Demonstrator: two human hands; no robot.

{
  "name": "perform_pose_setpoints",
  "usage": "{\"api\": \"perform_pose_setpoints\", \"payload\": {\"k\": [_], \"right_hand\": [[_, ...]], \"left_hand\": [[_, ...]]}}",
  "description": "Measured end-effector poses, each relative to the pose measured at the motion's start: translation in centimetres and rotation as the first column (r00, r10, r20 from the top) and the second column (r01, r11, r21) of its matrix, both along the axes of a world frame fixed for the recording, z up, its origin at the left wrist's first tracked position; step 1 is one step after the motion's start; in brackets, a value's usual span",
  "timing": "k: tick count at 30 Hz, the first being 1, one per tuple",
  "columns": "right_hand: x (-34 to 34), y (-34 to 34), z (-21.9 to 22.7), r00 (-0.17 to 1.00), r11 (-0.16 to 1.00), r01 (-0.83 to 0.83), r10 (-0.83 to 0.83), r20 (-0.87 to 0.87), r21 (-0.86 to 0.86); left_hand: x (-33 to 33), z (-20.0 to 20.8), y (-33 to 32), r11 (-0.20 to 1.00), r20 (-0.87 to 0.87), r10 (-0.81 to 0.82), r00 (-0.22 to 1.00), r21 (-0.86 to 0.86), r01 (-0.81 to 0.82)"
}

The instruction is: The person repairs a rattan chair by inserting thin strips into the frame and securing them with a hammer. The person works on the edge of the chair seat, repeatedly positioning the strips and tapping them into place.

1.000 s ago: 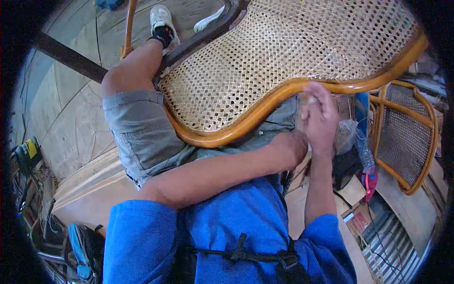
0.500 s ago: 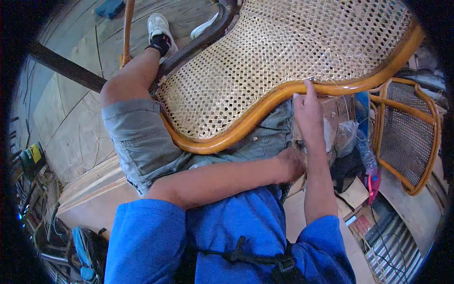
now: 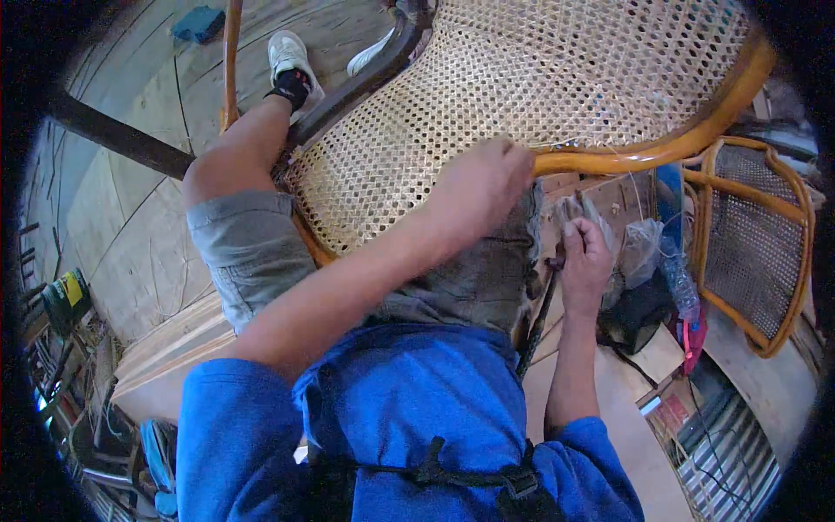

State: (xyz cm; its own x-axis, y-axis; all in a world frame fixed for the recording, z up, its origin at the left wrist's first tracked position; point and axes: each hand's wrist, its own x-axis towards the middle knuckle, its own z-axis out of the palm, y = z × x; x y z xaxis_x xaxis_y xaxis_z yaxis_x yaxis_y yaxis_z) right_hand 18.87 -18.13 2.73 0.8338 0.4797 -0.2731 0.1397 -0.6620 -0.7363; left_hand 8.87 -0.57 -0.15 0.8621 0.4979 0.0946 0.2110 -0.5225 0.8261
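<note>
The cane panel (image 3: 522,87) is rested across the lap (image 3: 461,291), likely for steadiness; at its near rim (image 3: 626,161) the left hand (image 3: 489,187) is curled, outside it the right hand (image 3: 587,261) half-closed; what is gripped cannot be told.

Furniture workshop: cane-woven panel (image 3: 557,83), stacked boards (image 3: 178,345), corrugated metal (image 3: 738,465).

no lettering can be read — the yellow patch (image 3: 71,288) on the dark green item (image 3: 61,309) at the left edge and the red piece (image 3: 671,412) at lower right are too small to make out.
</note>
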Motion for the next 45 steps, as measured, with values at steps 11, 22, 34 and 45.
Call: {"api": "perform_pose_setpoints", "payload": {"k": [11,22,34,45], "right_hand": [[-1.8,-2.8,-3.8,0.996,0.997,-0.077,0.078,0.048,-0.006],[-1.4,-5.7,-5.5,0.996,0.991,0.087,-0.084,-0.037,0.099],[-1.3,-6.2,-5.1,0.965,0.976,0.215,-0.206,-0.159,0.043],[-1.7,-6.7,-5.4,0.943,0.968,0.251,-0.240,-0.231,0.016]], "left_hand": [[7.4,-0.4,2.9,0.996,-0.335,-0.074,0.939,0.016,0.085],[7.4,0.9,1.8,0.961,-0.384,-0.028,0.923,0.245,0.131],[6.4,-2.7,3.3,0.887,-0.010,-0.277,0.961,0.382,0.260],[7.3,-2.1,4.1,0.643,-0.165,-0.436,0.885,0.631,0.434]]}}
